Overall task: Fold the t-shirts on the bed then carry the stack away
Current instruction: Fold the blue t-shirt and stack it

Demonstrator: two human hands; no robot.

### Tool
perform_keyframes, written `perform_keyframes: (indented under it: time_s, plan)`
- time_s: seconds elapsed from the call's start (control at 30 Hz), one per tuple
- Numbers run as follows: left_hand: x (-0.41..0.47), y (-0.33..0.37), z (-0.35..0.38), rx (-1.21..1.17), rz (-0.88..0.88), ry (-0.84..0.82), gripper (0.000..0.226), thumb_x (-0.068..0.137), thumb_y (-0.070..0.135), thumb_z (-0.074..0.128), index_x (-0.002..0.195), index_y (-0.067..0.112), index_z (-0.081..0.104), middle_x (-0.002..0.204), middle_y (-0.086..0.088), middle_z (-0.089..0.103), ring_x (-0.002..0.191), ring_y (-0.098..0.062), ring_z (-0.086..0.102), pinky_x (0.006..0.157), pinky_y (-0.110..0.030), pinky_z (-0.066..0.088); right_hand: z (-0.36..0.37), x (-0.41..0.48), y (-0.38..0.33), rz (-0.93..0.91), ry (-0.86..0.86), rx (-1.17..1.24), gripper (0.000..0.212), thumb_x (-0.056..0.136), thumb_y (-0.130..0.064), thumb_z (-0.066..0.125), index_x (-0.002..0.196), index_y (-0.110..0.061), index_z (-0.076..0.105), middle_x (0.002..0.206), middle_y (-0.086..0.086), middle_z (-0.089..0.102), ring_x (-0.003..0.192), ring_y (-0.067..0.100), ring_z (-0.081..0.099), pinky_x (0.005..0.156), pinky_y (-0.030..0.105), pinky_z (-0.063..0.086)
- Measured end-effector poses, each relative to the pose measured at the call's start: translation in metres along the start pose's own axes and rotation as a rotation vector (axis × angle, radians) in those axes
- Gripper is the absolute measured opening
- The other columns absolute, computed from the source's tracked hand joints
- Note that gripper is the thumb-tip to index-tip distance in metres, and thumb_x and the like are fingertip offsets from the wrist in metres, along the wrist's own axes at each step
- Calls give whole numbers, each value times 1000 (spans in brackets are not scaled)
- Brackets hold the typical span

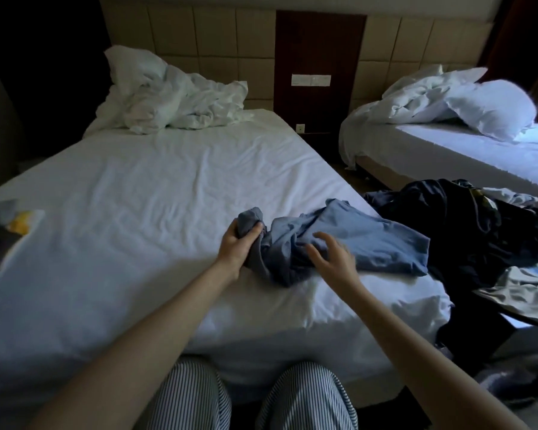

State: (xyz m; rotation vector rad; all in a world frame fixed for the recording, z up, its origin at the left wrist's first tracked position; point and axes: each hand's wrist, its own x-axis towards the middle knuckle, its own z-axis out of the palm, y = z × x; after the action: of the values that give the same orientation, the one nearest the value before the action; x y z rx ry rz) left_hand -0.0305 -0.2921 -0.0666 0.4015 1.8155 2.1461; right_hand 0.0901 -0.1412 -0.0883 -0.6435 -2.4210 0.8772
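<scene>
A blue shirt lies crumpled near the right edge of the bed, just beside a dark pile of clothes. My left hand grips one bunched end, fingers curled round the cloth. My right hand is over the shirt's middle, fingers spread and holding nothing; I cannot tell whether it touches.

I judge the main risk to be the twist: if I flatten it as it lies, a sleeve could stay trapped inside and the fold come out lumpy. A hard pull with one hand could also drag the far end off the edge or into the pile — or ruck up the sheet beneath.

The shirt looks thin, soft and matte, limp in deep folds. The sheet is white and smooth, with fine creases. The pile is tangled, mostly near-black.
</scene>
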Motion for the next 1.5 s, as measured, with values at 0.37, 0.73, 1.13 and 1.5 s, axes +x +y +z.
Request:
perform_keyframes:
  time_s: [0.37, 0.73, 1.13, 1.5]
  plan:
    - [9, 34, -109, -508, -387, 147, 19, 97, 26, 49, 99, 8, 54, 101, -10, 56, 96, -22, 55, 86, -33, 45, 8, -14, -19, -10, 73, -109, 33, 95, -33, 52, 75, -11, 65, 70, 11, 63, 71, 30, 59, 58, 33, 34]
    - [-23, 110, -43, 483, 302, -485, 7, 89, 12, 63, 94, 8, 64, 86, -3, 62, 81, -10, 57, 73, -20, 46, -49, 3, -121, -183, -472, 512, 56, 86, -38, 56, 136, -39, 31, 137, -6, 41, 126, 6, 38, 98, 23, 37]
    - [-8, 230, -62, 900, 459, -329, 30, 92, 24, 59, 100, -3, 68, 97, -19, 66, 90, -27, 61, 81, -36, 48, -115, 51, -183, -433, 7, 86, 30, 91, -21, 60, 94, 8, 64, 93, 18, 61, 86, 26, 57, 78, 37, 44]
    - [-43, 266, 1, 598, 453, -488, 15, 90, 24, 63, 95, 11, 66, 85, -5, 63, 74, -12, 60, 65, -23, 49, -151, 46, -239, -518, -368, 184, 67, 78, -27, 74, 131, -34, 34, 111, -19, 53, 98, -13, 50, 78, 0, 38]
